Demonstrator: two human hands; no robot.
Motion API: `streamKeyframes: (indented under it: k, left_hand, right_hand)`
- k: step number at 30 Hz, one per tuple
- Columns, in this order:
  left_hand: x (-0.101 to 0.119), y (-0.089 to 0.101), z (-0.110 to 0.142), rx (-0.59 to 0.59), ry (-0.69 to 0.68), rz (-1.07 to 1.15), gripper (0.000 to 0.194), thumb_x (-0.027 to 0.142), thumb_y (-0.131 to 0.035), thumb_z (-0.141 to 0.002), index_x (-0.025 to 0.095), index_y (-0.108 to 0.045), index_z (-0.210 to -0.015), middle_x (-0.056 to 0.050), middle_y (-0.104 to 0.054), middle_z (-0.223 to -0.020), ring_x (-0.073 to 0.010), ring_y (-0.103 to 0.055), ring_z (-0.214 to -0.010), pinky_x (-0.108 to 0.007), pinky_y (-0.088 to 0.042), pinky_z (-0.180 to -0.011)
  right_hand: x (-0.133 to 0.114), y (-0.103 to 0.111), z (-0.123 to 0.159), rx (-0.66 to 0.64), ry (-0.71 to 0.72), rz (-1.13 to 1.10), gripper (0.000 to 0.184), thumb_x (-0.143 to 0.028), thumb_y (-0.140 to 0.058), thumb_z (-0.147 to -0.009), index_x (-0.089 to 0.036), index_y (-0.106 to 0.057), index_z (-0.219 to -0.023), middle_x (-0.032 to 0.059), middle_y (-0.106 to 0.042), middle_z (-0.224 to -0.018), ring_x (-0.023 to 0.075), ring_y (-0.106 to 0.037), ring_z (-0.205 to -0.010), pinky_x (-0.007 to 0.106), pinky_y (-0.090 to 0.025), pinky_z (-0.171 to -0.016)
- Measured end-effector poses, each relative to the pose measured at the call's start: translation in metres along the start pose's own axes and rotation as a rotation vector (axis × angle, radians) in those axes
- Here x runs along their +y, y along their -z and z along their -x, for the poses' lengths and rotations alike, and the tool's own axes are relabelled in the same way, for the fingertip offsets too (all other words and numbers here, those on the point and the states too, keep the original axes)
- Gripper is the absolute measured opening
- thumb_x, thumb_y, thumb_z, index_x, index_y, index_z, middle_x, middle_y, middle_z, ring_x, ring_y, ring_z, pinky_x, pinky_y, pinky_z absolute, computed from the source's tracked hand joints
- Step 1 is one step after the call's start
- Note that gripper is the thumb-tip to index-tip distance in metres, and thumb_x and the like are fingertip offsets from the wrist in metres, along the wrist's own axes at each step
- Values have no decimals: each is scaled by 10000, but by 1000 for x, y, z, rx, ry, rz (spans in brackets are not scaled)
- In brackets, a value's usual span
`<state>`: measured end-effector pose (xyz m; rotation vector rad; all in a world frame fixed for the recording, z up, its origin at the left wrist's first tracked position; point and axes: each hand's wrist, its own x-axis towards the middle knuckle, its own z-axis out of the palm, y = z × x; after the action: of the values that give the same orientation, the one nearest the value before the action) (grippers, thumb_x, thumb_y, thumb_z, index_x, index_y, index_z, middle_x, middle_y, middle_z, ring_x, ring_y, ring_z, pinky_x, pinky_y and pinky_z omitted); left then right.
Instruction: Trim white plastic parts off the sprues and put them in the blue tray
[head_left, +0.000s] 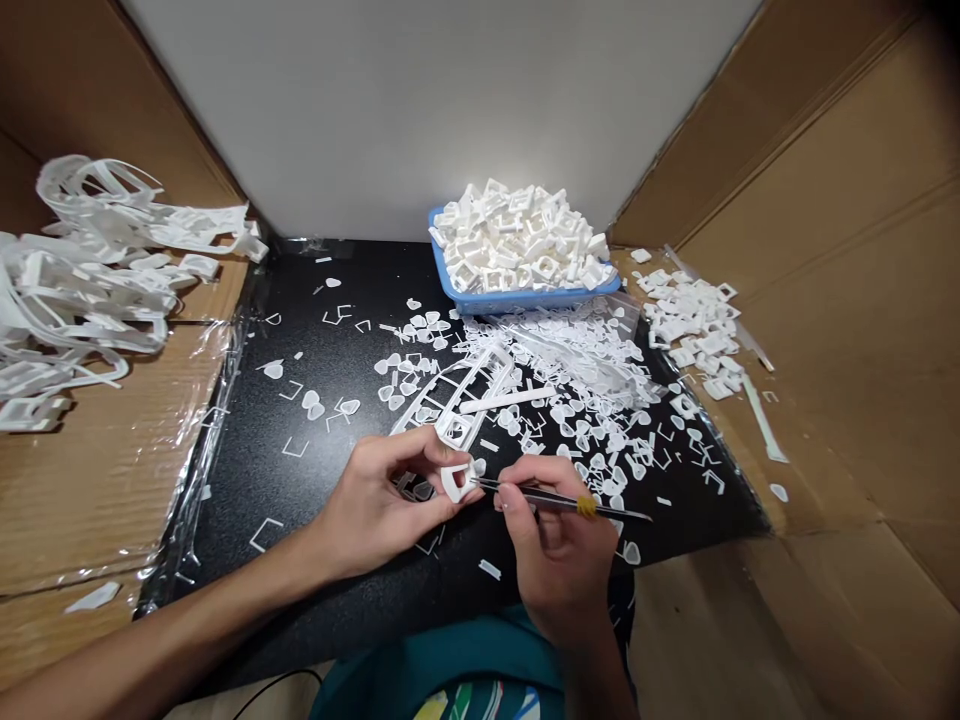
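Between the thumb and fingers of my left hand (382, 500) is a small white plastic frame (454, 482) with an opening in its middle. My right hand (559, 530) is closed around metal tweezers (540, 496) that have a yellow band near the back. The tweezer tips reach the right side of the frame; whether they pinch anything there I cannot make out. Just beyond my left fingers lie white ladder-like plastic strips (472, 390), with a flat white stick (507, 400) across them.
A blue basket (525, 302) heaped with white plastic parts stands at the back of the black table (300, 540). Thin clear offcuts (600, 430) are scattered around. More white parts lie on cardboard at the right (697, 325), and tangled strips (82, 290) at the left.
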<state>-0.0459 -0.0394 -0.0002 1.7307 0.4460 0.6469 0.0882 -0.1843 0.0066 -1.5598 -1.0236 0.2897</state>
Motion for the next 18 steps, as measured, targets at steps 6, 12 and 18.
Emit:
streamKeyframes:
  k: [6,12,18]
  left_hand:
    - [2,1,-1,22,-7,3,204,190,-910,-832,155,-713,-873,-30,-788,-875,-126,-737,-721,-208,-615,-663]
    - [2,1,-2,31,-38,-9,201,163,-904,-824,151,-706,-854,-44,-800,-876,-140,-754,-726,-215,-634,-667]
    - [1,0,0,60,-130,-38,206,81,-895,-798,153,-708,-844,-28,-812,-864,-129,-771,-717,-183,-642,-660]
  right_hand:
    - [4,-5,-1,-16,-33,-149,133,-125,-604,-1024,-252,-642,-1001,9,-684,-922,175,-706,-868,316,-580,-778]
    - [0,-4,-1,12,-81,-138,144,-131,-628,-1024,-250,-706,-1003,32,-727,-1034,188,-726,-972,330,-600,-825]
    - [-4,-6,-2,27,-49,-136,154,-105,-648,-1003,-244,-709,-975,20,-738,-978,181,-736,-940,317,-614,-818]
